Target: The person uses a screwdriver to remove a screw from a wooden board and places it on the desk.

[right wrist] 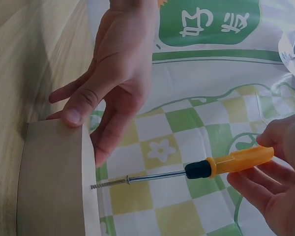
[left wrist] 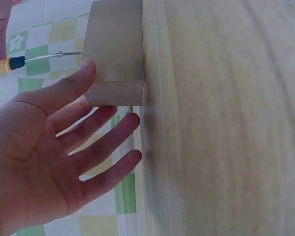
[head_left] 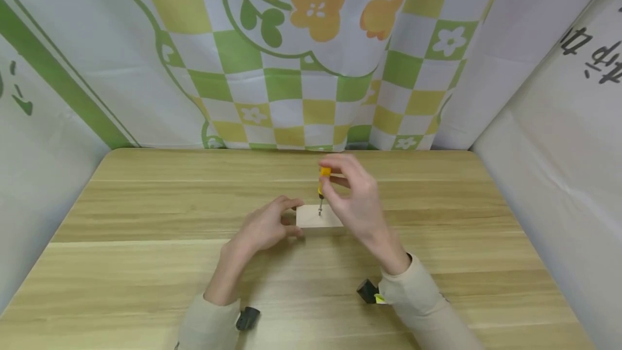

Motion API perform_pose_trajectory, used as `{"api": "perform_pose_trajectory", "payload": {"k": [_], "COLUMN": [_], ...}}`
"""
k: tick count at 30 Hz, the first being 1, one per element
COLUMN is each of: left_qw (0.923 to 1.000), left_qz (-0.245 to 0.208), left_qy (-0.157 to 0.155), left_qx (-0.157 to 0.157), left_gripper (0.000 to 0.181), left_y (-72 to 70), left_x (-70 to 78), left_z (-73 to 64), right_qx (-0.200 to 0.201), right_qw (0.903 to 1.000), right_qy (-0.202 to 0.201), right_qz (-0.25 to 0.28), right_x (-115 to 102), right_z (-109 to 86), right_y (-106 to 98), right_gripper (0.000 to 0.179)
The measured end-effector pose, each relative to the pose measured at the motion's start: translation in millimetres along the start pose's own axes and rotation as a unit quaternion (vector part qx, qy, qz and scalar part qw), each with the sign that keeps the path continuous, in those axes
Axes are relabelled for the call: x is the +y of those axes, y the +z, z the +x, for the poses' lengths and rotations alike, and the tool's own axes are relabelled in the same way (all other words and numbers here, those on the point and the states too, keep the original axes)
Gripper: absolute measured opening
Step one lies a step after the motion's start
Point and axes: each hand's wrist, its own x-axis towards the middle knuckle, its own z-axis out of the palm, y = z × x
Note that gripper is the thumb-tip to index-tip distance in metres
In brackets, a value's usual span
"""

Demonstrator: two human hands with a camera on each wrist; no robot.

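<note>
A pale wooden block lies on the wooden table, with a screw standing upright in its top face, most of its thread showing. My right hand pinches the orange handle of a screwdriver between thumb and fingers. The screwdriver's shaft points down and its tip meets the screw head. My left hand grips the block's left end, thumb on the near side and forefinger on the far side. Its other fingers spread loosely beside the block.
The wooden table reaches back to a checked, flowered curtain. White sheets hang at both sides, the right one with dark writing. Small black devices sit at both sleeve cuffs.
</note>
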Motion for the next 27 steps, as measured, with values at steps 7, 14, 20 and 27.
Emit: {"api": "perform_pose_trajectory", "payload": {"k": [7, 14, 20, 27], "left_qw": [1.0000, 1.0000, 0.9999, 0.9998], "left_qz": [0.002, -0.003, -0.006, 0.008], "left_qy": [0.006, 0.008, 0.008, 0.019], "left_qx": [-0.001, 0.002, -0.001, 0.000], "left_gripper": [0.064, 0.064, 0.063, 0.063], "left_y": [0.1, 0.3, 0.7, 1.4], "left_x": [-1.5, -3.2, -3.2, -1.2], "left_z": [0.0, 1.7, -0.3, -0.2], "right_qx": [-0.013, -0.020, -0.002, -0.002], "right_qw": [0.9995, 0.9995, 0.9993, 0.9998], "right_qy": [-0.012, -0.013, -0.007, -0.014], "right_qz": [-0.025, -0.022, -0.037, -0.016], "right_x": [-3.5, -5.0, -4.2, -3.4], "right_z": [2.1, 2.2, 0.4, 0.8], "right_y": [-0.1, 0.9, 0.9, -1.7], "right_gripper": [0.021, 0.022, 0.015, 0.029]}}
